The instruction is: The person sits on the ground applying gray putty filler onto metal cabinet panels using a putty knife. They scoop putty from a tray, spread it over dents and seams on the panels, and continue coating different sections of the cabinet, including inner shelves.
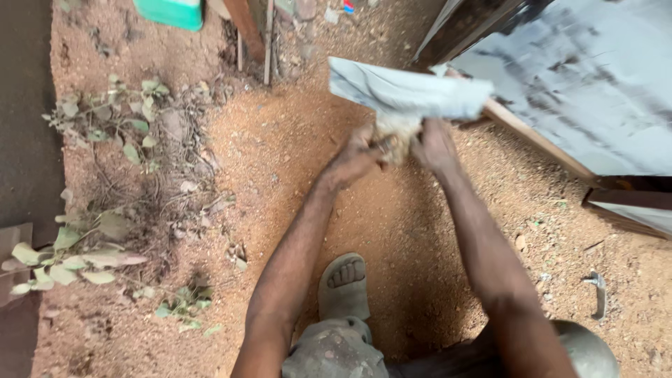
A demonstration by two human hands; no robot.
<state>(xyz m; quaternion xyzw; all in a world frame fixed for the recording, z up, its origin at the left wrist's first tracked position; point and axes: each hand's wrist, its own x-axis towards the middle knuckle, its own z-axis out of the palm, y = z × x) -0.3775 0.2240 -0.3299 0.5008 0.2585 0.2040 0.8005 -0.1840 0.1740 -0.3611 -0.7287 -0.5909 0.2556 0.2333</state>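
My left hand (358,158) and my right hand (434,145) meet over sandy ground, both closed on a pale crumpled rag or paper wad (396,133). Above the wad a grey-white folded sheet or bag (409,94) sticks out from between my hands toward the upper left. The image is blurred there, so I cannot tell whether wad and sheet are one piece. My foot in a sandal (344,283) rests on the sand below my hands.
A large board with a streaked white and grey face (595,91) lies at the upper right, its wooden edge (539,143) beside my right hand. Leafy twigs (105,126) lie at the left. A green container (169,12) sits at the top. A metal handle (597,290) lies at the right.
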